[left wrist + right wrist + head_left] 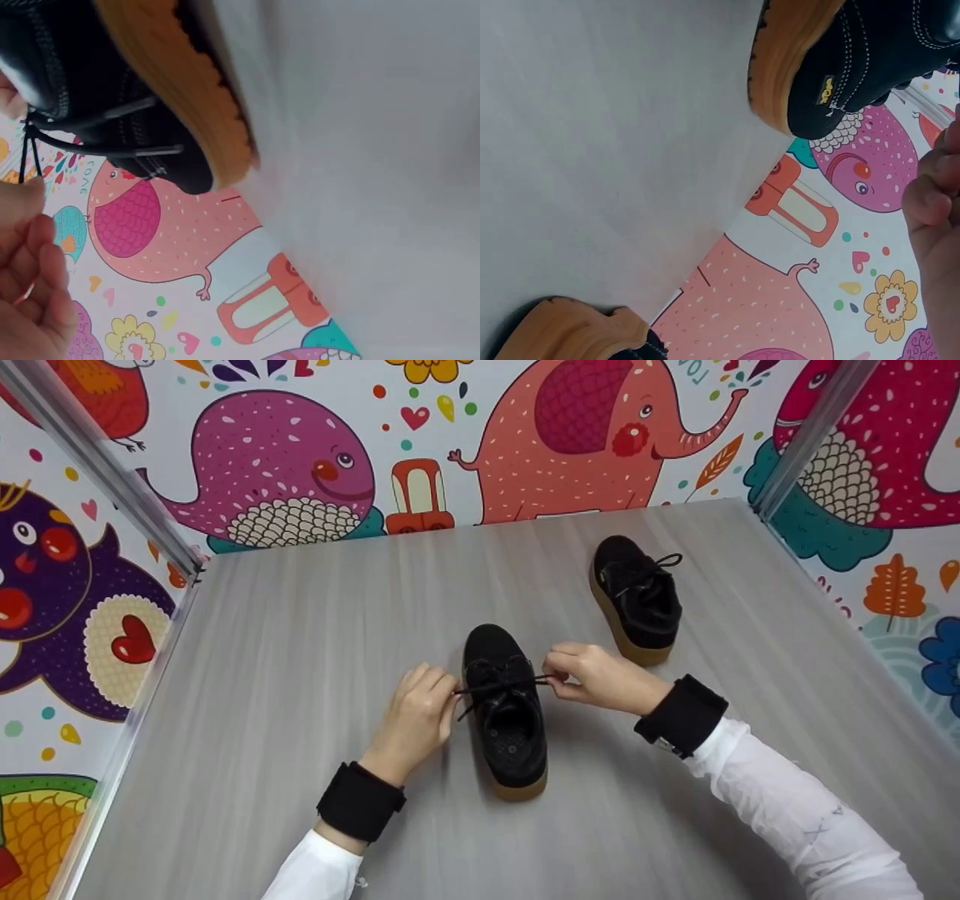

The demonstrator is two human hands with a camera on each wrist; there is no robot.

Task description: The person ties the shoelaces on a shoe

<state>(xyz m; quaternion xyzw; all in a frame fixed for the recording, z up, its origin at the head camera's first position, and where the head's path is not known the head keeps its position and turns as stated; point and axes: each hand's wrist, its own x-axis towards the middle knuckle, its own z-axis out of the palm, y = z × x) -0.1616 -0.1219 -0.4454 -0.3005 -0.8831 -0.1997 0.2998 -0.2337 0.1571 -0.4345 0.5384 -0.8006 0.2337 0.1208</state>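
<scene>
A black shoe (516, 742) with a tan gum sole sits on the grey floor, toe pointing away, between my two hands. Its dark shoelace (501, 687) is stretched sideways over the tongue. My left hand (420, 706) pinches the lace on the shoe's left side, and my right hand (600, 679) pinches it on the right. In the left wrist view, a knot and loose lace ends (112, 150) show against the shoe's upper. The right wrist view has my right hand (937, 195) at the edge, fingers curled; the lace there is mostly out of frame.
A second black shoe (637, 600) with a looped lace stands farther back to the right. Walls printed with cartoon animals (285, 457) enclose the grey wood-grain floor (300, 630) at the back and both sides, with metal corner posts (817, 431).
</scene>
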